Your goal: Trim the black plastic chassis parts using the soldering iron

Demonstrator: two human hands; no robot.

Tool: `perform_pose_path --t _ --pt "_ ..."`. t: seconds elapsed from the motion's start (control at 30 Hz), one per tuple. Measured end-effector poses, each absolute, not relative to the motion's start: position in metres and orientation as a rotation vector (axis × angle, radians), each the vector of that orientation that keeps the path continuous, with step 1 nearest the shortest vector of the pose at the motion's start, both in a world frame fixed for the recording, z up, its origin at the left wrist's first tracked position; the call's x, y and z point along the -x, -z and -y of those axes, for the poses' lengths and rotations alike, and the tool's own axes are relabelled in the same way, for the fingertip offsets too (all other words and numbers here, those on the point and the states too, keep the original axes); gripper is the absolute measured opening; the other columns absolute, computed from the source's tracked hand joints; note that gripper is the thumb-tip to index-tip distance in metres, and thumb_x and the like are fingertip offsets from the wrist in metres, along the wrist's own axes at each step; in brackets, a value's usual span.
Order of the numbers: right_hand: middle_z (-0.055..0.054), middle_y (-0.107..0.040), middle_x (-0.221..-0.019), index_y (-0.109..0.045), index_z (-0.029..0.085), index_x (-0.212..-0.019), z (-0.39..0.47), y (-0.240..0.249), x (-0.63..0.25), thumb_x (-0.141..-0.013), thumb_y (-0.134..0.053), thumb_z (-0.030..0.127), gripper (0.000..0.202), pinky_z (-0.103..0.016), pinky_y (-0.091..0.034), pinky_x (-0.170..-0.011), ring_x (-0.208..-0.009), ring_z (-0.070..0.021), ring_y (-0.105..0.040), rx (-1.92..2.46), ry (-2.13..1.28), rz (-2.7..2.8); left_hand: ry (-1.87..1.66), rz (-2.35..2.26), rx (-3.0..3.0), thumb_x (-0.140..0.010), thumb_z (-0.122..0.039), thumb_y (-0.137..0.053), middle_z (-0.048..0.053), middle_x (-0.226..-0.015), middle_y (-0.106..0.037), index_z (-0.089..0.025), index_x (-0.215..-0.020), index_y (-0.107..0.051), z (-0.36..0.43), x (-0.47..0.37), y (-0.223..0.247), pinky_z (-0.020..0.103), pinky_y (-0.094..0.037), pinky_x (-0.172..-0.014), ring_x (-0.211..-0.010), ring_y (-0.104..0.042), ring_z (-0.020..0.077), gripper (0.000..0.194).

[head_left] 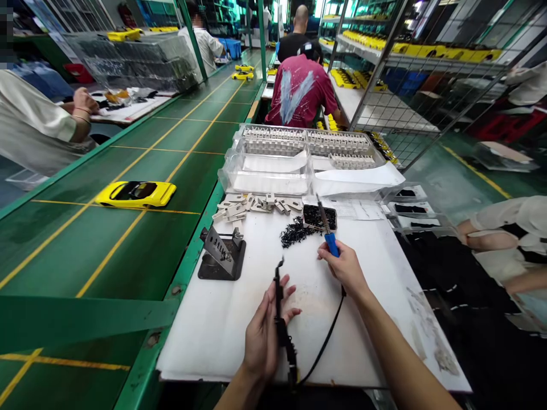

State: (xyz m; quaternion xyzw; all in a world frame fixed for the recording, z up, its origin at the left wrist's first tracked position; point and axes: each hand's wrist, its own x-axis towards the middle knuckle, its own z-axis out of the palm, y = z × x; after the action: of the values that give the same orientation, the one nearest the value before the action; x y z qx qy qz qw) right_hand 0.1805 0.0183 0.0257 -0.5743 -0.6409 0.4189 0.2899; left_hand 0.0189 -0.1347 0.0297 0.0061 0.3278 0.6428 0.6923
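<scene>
My right hand (345, 265) grips a soldering iron by its blue handle (332, 245). The iron's metal tip points up and away, in front of a small box (320, 218) full of small black pieces. A black cord runs from the handle down toward the table's front edge. In my left hand (267, 327) a long, thin black part (280, 319) lies upright along the palm, the fingers partly spread behind it. Its lower end has small bumps and a bit of yellow. More black pieces (294, 232) are heaped beside the box.
A metal stand (222, 253) sits at the table's left. Several pale blocks (235, 208) lie behind it, before clear plastic trays (273, 162). Left runs a green conveyor (128, 239) with a yellow toy car (137, 194). Other people sit left, ahead and right; a wire rack (397, 85) stands right.
</scene>
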Motion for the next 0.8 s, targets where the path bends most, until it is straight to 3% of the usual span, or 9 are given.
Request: perform_pose_path --t 0.1,0.17,0.3,0.43,0.57,0.67,0.73,0.8 --pt "-0.003 -0.066 -0.076 -0.062 0.013 -0.107 0.004 -0.044 -0.18 -0.081 -0.063 0.046 0.042 -0.021 -0.022 -0.033 -0.036 -0.0033 -0.027 1.341 -1.53 1.362 -1.378 -0.609 0.0 -0.093 -0.058 -0.039 0.013 -0.148 -0.043 -0.021 -0.149 -0.034 0.132 -0.028 -0.04 0.044 -0.04 -0.1 -0.132 -0.041 0.032 0.067" --pt "-0.003 -0.066 -0.074 -0.065 0.012 -0.103 0.014 -0.056 -0.182 -0.075 -0.073 0.041 0.041 -0.018 -0.017 -0.03 -0.035 -0.0012 -0.026 1.225 -1.729 1.123 -1.351 -0.551 -0.05 -0.088 -0.065 -0.043 0.014 -0.144 -0.047 -0.021 -0.148 -0.033 0.126 -0.034 -0.041 0.045 -0.039 -0.101 -0.128 -0.046 0.033 0.076" --pt "-0.002 -0.066 -0.071 -0.067 0.014 -0.091 0.022 -0.071 -0.186 -0.07 -0.079 0.033 0.03 -0.013 -0.018 -0.026 -0.036 -0.0013 -0.033 1.125 -1.817 0.893 -1.25 -0.746 -0.298 -0.082 -0.049 -0.066 0.013 -0.135 -0.053 -0.024 -0.144 -0.037 0.111 -0.046 -0.034 0.034 -0.049 -0.082 -0.101 -0.062 0.0254 0.073" --pt "-0.002 -0.068 -0.07 -0.064 0.018 -0.083 0.026 -0.081 -0.188 -0.073 -0.077 0.032 0.021 -0.013 -0.017 -0.024 -0.031 -0.0019 -0.036 0.991 -1.853 0.815 -1.049 -0.932 -0.583 -0.067 -0.036 -0.081 0.015 -0.129 -0.053 -0.02 -0.137 -0.047 0.097 -0.052 -0.035 0.025 -0.046 -0.054 -0.071 -0.06 0.0151 0.08" --pt "-0.001 -0.067 -0.067 -0.062 0.016 -0.075 0.031 -0.09 -0.189 -0.075 -0.076 0.031 0.02 -0.015 -0.014 -0.026 -0.027 -0.0003 -0.034 0.973 -1.778 0.85 -1.002 -0.866 -0.43 -0.078 -0.042 -0.064 0.016 -0.114 -0.061 -0.012 -0.123 -0.058 0.089 -0.044 -0.048 0.026 -0.047 -0.055 -0.073 -0.063 0.0184 0.054" --pt "0.003 -0.058 -0.05 -0.063 0.016 -0.075 0.033 -0.095 -0.186 -0.073 -0.078 0.032 0.022 -0.016 -0.018 -0.026 -0.027 -0.0026 -0.033 1.082 -1.644 0.948 -0.866 -0.691 -0.321 -0.084 -0.047 -0.048 0.018 -0.097 -0.066 -0.006 -0.121 -0.059 0.088 -0.034 -0.061 0.027 -0.047 -0.054 -0.064 -0.066 0.0211 0.056" --pt "0.004 -0.055 -0.043 -0.066 0.015 -0.077 0.035 -0.099 -0.182 -0.074 -0.076 0.037 0.024 -0.018 -0.022 -0.027 -0.026 -0.0039 -0.033 1.173 -1.584 1.057 -0.847 -0.629 -0.337 -0.086 -0.044 -0.045 0.018 -0.099 -0.066 -0.008 -0.122 -0.056 0.088 -0.031 -0.071 0.031 -0.05 -0.055 -0.064 -0.067 0.023 0.053" --pt "-0.001 -0.063 -0.051 -0.069 0.014 -0.08 0.036 -0.103 -0.177 -0.076 -0.074 0.041 0.028 -0.019 -0.024 -0.028 -0.027 -0.0049 -0.037 1.227 -1.549 1.15 -0.867 -0.644 -0.362 -0.087 -0.039 -0.047 0.016 -0.105 -0.065 -0.012 -0.121 -0.055 0.09 -0.031 -0.08 0.035 -0.054 -0.057 -0.071 -0.069 0.0258 0.045"
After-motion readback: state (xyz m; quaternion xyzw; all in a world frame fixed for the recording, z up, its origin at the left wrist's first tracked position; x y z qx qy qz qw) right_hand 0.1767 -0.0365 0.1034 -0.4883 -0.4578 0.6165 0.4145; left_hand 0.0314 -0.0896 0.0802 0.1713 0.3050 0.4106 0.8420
